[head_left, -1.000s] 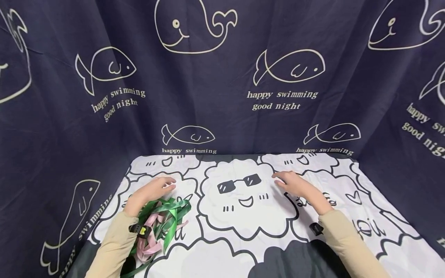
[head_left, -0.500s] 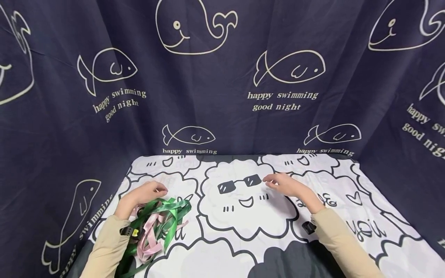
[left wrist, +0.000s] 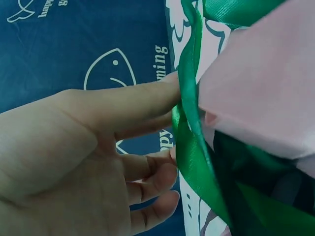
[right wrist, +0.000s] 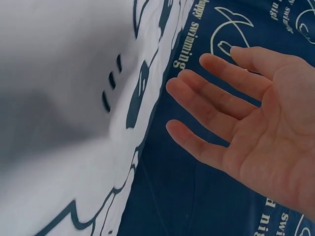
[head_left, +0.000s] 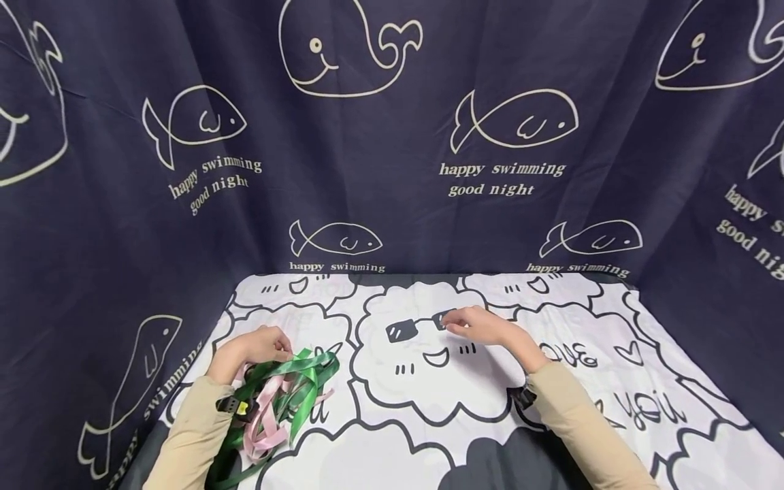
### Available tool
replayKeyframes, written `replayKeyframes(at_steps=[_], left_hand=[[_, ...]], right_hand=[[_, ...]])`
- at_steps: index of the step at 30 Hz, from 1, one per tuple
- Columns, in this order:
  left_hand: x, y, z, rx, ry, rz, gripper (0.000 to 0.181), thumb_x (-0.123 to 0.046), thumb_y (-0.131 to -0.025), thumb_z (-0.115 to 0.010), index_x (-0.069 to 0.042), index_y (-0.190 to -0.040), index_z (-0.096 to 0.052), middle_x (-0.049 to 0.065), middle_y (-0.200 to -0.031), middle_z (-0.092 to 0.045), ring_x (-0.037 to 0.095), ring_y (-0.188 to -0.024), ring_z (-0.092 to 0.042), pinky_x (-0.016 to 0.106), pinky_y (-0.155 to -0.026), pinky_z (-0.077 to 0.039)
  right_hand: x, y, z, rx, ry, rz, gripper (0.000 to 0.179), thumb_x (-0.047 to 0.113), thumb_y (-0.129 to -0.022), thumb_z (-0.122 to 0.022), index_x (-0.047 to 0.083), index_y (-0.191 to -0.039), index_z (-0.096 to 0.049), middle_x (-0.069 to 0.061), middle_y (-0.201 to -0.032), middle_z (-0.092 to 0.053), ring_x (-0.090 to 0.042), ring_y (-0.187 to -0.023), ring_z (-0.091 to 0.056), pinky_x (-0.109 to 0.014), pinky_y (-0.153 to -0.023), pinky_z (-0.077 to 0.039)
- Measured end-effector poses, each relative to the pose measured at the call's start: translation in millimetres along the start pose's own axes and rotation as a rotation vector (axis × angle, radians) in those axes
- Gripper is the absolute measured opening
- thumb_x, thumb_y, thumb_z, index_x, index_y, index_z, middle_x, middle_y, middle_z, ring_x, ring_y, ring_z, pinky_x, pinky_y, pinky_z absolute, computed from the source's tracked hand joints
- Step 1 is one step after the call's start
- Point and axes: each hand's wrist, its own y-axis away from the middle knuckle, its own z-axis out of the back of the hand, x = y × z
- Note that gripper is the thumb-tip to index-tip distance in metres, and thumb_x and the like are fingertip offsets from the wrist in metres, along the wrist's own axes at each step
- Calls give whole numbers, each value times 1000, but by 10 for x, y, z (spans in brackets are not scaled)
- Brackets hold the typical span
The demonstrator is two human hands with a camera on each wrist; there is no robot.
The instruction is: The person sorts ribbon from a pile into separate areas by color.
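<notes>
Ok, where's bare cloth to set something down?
Free: the cloth between ribbon pile and right sleeve, with the right hand over its far part; also between that sleeve and the curtain at right. Crowded: the left, where the left hand is at the pile.

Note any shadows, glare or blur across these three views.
Head: bright, even light; curtain lettering crisp. Left wrist: dimmer, with sheen on the green satin ribbon and the pink ribbon looking soft. Right wrist: broad, soft-edged gray shadow over the cloud-print tablecloth.
</notes>
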Motion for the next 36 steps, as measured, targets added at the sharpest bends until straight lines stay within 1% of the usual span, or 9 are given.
replayKeyframes(at_steps=[3, 8, 13, 17, 19, 24, 28, 31, 36], left_hand=[[-6, 8, 3, -2, 66, -40, 12, -11, -85, -69, -6, -75, -67, -6, -63, -47, 11, -63, -42, 25, -63, -36], [-24, 26, 55, -18, 142, -93, 20, -13, -87, -67, -5, -70, -59, -8, -61, -43, 6, -52, -39, 22, -53, -36], [-50, 36, 106, -101, 145, -136, 32, -19, -90, -65, -11, -63, -49, -10, -55, -37, 1, -43, -32, 21, -47, -34], [-77, 38, 136, -186, 178, -211, 35, -19, -90, -65, -12, -62, -45, -11, -57, -31, 0, -49, -30, 20, -52, -32], [-103, 36, 151, -200, 204, -251, 33, -19, -92, -64, -13, -63, -49, -11, -58, -33, 0, -50, -30, 20, -52, -32], [-229, 23, 220, -206, 253, -357, 18, -14, -94, -61, -14, -77, -66, -8, -66, -51, 1, -57, -40, 23, -61, -42], [-389, 15, 291, -206, 274, -406, 13, -11, -94, -60, -11, -91, -72, -7, -78, -63, 2, -66, -49, 24, -71, -46], [-524, -1, 315, -182, 313, -446, 14, -9, -95, -59, -5, -95, -72, -5, -79, -63, 3, -66, -49, 23, -68, -46], [-680, -72, 247, -127, 408, -527, 13, -5, -95, -56, -5, -91, -68, 0, -67, -53, 2, -59, -42, 21, -56, -39]], right_hand=[[46, -50, -20, 8, -6, 4, 31, 17, -100, -48, -1, -119, -64, -15, -117, -68, -27, -104, -66, -40, -88, -52], [117, -128, -37, 24, -21, 9, 31, 17, -100, -49, 1, -120, -64, -14, -118, -69, -27, -106, -66, -40, -90, -52], [184, -220, -61, 52, -50, 33, 30, 18, -100, -49, 2, -120, -65, -13, -118, -68, -26, -105, -67, -39, -89, -53], [251, -315, -97, 74, -66, 70, 31, 19, -100, -48, 3, -121, -64, -12, -119, -68, -25, -107, -66, -38, -91, -52], [288, -362, -114, 86, -76, 91, 31, 19, -101, -47, 3, -121, -64, -13, -120, -68, -25, -107, -65, -38, -92, -51], [383, -500, -133, 74, -118, 139, 30, 19, -101, -47, 5, -120, -65, -13, -119, -68, -23, -107, -66, -34, -93, -51], [486, -613, -123, 50, -204, 172, 30, 21, -101, -48, 4, -120, -65, -14, -119, -67, -23, -107, -66, -34, -95, -51], [597, -670, -109, 31, -281, 194, 31, 22, -101, -49, 4, -121, -64, -14, -120, -67, -24, -109, -65, -39, -96, -50], [795, -741, -142, -13, -388, 214, 31, 23, -101, -49, 8, -124, -62, -9, -123, -66, -22, -113, -62, -35, -95, -50]])
